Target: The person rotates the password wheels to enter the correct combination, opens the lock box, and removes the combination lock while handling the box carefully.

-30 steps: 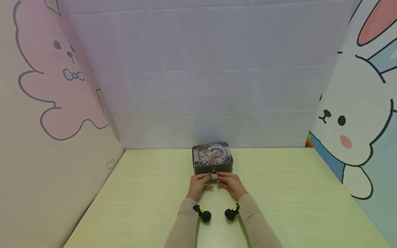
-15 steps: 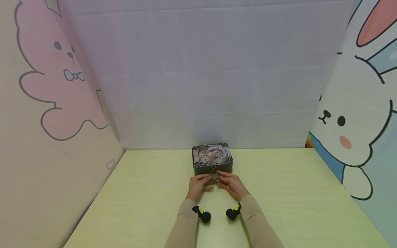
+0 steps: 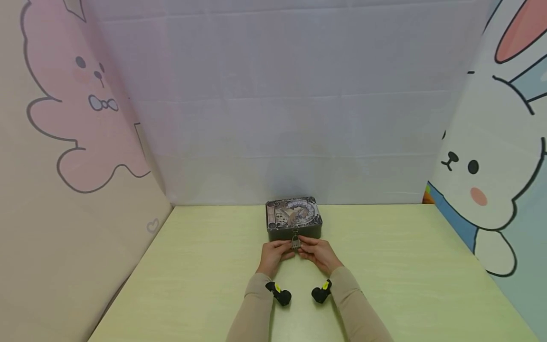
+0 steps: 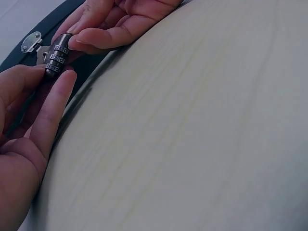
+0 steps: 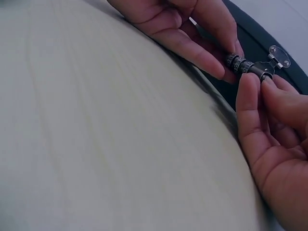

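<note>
A dark tin box (image 3: 294, 217) with a picture on its lid stands near the back of the table. From the metal hasp (image 4: 32, 43) on its front hangs a small combination padlock (image 4: 57, 57) with number dials. My left hand (image 3: 271, 256) holds one end of the padlock, its fingertips on the body. Across from it, my right hand (image 3: 320, 254) pinches the other end between thumb and finger. In the right wrist view the dials (image 5: 238, 63) show between the two hands. The digits are too small to read surely.
The pale green table (image 3: 205, 266) extends on both sides of the arms. A white cloth (image 3: 273, 118) hangs right behind the box. Cartoon-printed panels (image 3: 478, 190) close off the sides. Black wrist cameras (image 3: 283, 297) are worn on both wrists.
The padlock tilted a little half a second ago and now hangs straighter. My left hand's lower digit has come slightly up toward it. The box and both arms have hardly moved.
</note>
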A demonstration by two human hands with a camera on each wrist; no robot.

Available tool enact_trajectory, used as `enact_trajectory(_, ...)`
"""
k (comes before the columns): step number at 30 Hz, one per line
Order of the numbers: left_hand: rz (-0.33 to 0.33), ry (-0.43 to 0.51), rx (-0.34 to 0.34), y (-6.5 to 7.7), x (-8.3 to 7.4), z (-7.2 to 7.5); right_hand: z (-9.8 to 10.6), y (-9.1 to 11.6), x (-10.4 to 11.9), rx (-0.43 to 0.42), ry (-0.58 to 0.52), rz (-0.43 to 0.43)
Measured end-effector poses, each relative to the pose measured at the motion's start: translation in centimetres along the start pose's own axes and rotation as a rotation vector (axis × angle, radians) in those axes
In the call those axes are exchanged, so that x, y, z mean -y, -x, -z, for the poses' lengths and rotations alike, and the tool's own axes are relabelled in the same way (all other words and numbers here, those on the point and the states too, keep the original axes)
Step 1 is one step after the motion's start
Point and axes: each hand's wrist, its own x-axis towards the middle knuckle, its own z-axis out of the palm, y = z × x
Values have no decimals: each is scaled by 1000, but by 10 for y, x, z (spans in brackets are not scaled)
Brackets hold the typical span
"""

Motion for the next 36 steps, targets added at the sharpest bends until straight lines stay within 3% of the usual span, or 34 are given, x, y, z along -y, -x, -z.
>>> enact_trajectory(22, -5, 12, -47, -1, 3, 0, -8, 0, -3, -114, -29, 40)
enact_trajectory(32, -19, 24, -45, 13, -17, -6, -9, -3, -5, -147, -45, 54)
enact_trajectory(36, -22, 17, -51, 8, -10, -5, -10, -3, -5, -150, -42, 56)
